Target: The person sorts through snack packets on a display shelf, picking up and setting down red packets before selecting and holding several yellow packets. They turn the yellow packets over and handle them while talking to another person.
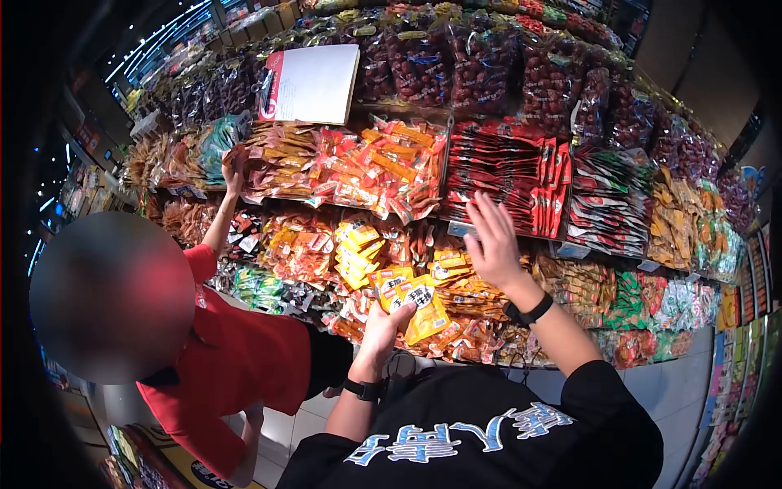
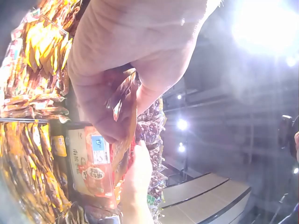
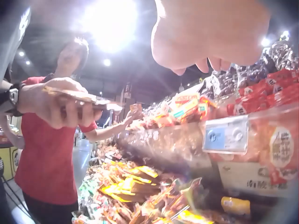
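Setting: shop aisle, tiered shelves (image 3: 159, 142) crammed with snack bags, bright ceiling lights (image 3: 110, 18) | Your left hand (image 1: 381, 324): fingers clamped on yellow packets (image 1: 415, 303), held before the middle tier | Your right hand (image 1: 491, 238): fingers straight, apart, raised before red packets (image 1: 505, 175) | Beside you: person in red shirt (image 1: 236, 359) touching the shelves.

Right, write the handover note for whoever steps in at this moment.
Left hand: grips a few yellow packets.
Right hand: open, fingers spread, raised at the red packets, holding nothing; contact with them cannot be told.
Done: yellow packets are in hand.
Left: probably a pick from the red ones.
Note: a person in a red shirt reaches up alongside, to the left.
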The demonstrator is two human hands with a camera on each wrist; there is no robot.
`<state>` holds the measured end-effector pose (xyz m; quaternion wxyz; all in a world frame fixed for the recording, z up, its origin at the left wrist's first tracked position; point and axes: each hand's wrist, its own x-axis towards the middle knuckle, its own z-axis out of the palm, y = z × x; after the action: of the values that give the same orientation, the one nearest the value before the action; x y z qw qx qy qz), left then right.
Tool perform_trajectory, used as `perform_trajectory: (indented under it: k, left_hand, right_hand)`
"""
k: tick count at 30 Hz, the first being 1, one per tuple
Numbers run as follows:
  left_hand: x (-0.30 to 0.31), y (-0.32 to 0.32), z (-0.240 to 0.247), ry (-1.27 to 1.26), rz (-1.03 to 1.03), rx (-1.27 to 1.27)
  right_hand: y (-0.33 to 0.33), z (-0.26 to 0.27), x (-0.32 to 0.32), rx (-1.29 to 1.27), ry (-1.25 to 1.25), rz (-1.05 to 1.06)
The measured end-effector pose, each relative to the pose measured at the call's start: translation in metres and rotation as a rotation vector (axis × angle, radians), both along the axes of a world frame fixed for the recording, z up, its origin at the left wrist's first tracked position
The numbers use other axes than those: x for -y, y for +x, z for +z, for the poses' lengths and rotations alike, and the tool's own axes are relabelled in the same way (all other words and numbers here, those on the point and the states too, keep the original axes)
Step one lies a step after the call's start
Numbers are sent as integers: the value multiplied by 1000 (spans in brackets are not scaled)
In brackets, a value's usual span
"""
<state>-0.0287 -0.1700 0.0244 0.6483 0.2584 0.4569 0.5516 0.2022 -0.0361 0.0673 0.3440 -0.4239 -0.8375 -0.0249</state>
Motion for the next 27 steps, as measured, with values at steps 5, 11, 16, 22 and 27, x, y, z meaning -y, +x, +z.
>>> perform_trajectory:
  k: [5,11,16,22,27]
  left_hand:
    - [5,-3,3,-2,21,-32]
    - [11,-7,9,15,8,-85]
    - [12,-7,8,20,0,-59]
    - [11,-9,-5,5,8,-63]
    - [12,-8,12,-20,0,-57]
  right_hand:
    - [-25,-51,-6,224,-167,-70]
    - [-26,-60,-5,289,-171,-111]
    - [-27,-62,-5,262,-159,-104]
    - [-27,-63,-5,267,-152,-107]
    - [-27,-63,-5,285,-158,-117]
